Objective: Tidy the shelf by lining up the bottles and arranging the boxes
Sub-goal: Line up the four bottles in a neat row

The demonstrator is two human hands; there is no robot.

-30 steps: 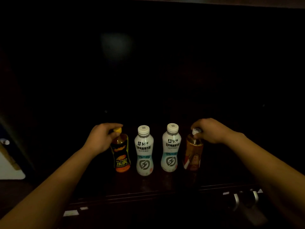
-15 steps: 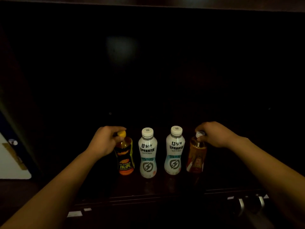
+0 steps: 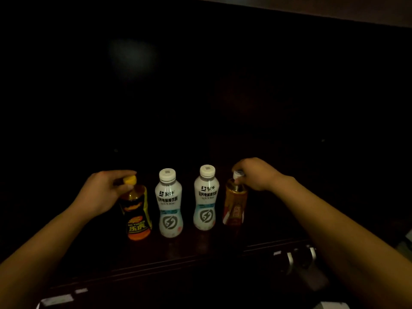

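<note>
On the dark wooden shelf [image 3: 223, 247], four bottles stand upright in a left-to-right row near the front edge. The far part of the shelf is too dark to read.

Both bare forearms reach in from the near corners, the left forearm [image 3: 44, 248] and the right forearm [image 3: 330, 219].

The left grip [image 3: 102, 192] is at the left end of the row, with thumb and fingers pinching the yellow cap [image 3: 130, 179] of the black-and-orange bottle [image 3: 137, 217]. The right grip [image 3: 256, 175] is at the right end, its fingers curled round the white cap [image 3: 238, 174] of the amber bottle [image 3: 235, 204].

Between those two stand the left white bottle [image 3: 169, 208] and the right white bottle [image 3: 206, 199], with matching labels and white caps. Neither is touched. They stand apart from each other, each just beside its outer neighbour.

The row slants a little, with the right end slightly farther in than the left.

Silver handles [image 3: 289, 259] show below the shelf edge at near right. Pale label strips [image 3: 56, 301] sit at near left.
</note>
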